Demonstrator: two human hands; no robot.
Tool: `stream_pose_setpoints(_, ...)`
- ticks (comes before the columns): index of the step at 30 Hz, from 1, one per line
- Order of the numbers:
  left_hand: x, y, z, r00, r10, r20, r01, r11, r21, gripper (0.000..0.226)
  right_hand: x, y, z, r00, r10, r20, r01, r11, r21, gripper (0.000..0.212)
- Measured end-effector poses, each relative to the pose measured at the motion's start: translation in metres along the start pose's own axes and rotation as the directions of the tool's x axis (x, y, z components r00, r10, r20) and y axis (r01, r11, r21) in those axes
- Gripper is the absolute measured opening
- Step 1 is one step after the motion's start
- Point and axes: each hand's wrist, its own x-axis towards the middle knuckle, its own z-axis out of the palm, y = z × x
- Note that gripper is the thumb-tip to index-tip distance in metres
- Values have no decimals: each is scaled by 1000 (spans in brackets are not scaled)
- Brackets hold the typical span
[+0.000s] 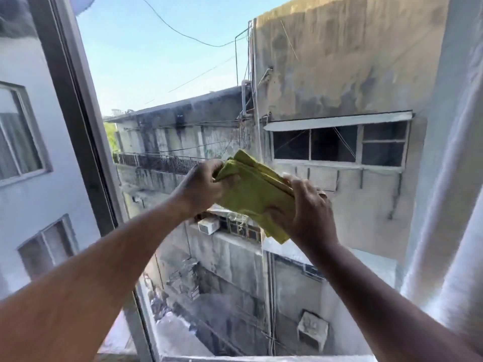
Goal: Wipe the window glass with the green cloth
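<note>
Both hands are raised in front of the window glass (326, 82), and between them is the green cloth (254, 194), folded in several layers. The left hand (202, 188) is closed on the upper left corner of the cloth, fingers curled around the edge. The right hand (309, 212) grips the lower right part, thumb on the near side and fingers behind. I cannot tell if the cloth touches the glass. The dark window frame (75, 105) stands at the left, a white curtain (454, 178) at the right. Outside are stained concrete buildings (339, 61).
</note>
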Motion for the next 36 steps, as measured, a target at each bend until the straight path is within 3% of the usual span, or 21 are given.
stream_pose_setpoints(2, -20, -10, -29, 982, -42, 186, 75, 982, -175, 22, -16, -14, 10, 956, 147, 254, -211, 945, 248, 83)
stream_pose_setpoints(3, -33, -18, -44, 966, -84, 244, 143, 961, -236, 20, -23, -23, 18, 900, 160, 407, -332, 855, 399, 76)
stream_pose_setpoints(4, -50, -29, -60, 952, -145, 270, 223, 932, -286, 19, -34, -37, 31, 824, 113, 555, -453, 720, 526, 63)
stream_pose_setpoints(6, -90, -60, -89, 928, -287, 239, 366, 827, -427, 17, -60, -75, 69, 634, -30, 772, -692, 424, 585, 33)
stream_pose_setpoints(8, -135, -98, -112, 876, -452, 166, 462, 690, -558, 20, -96, -117, 113, 433, -103, 895, -884, 144, 444, 23)
stream_pose_setpoints(10, -190, -142, -134, 769, -624, 135, 562, 561, -608, 34, -140, -165, 163, 215, -163, 963, -976, -80, 204, 42)
stream_pose_setpoints(13, -287, -216, -155, 550, -827, 115, 680, 363, -637, 33, -218, -233, 230, -39, -264, 964, -965, -239, -105, 58)
stream_pose_setpoints(15, -367, -272, -159, 370, -926, 78, 721, 233, -653, 19, -283, -272, 276, -151, -263, 953, -964, -175, -201, 59)
stream_pose_setpoints(18, -498, -346, -142, 73, -996, 43, 720, 23, -694, 16, -383, -305, 330, -310, -239, 920, -949, 26, -313, 66)
stream_pose_setpoints(20, -581, -387, -117, -107, -991, 83, 683, -134, -718, 13, -450, -317, 368, -439, -241, 866, -896, 188, -402, 55)
stream_pose_setpoints(22, -656, -422, -84, -247, -960, 136, 628, -265, -732, 15, -511, -323, 405, -506, -159, 848, -839, 321, -440, 36)
stream_pose_setpoints(24, -714, -449, -47, -316, -928, 199, 587, -356, -727, 17, -559, -324, 439, -507, -29, 861, -780, 440, -445, 20)
stream_pose_setpoints(26, -764, -479, -9, -357, -905, 234, 552, -406, -728, 12, -604, -324, 474, -503, 43, 863, -748, 479, -459, 24)
stream_pose_setpoints(29, -813, -515, 43, -434, -885, 169, 525, -400, -751, 11, -655, -317, 517, -473, 121, 873, -734, 493, -467, 40)
stream_pose_setpoints(32, -837, -546, 79, -472, -880, 52, 588, -358, -726, 11, -695, -303, 543, -508, 118, 853, -684, 547, -483, 32)
stream_pose_setpoints(34, -840, -548, 87, -504, -862, -45, 692, -373, -618, 23, -712, -291, 543, -450, 173, 876, -653, 606, -455, 26)
stream_pose_setpoints(36, -831, -537, 81, -513, -826, -234, 842, -432, -322, 31, -715, -287, 536, -310, 274, 911, -530, 746, -404, 30)
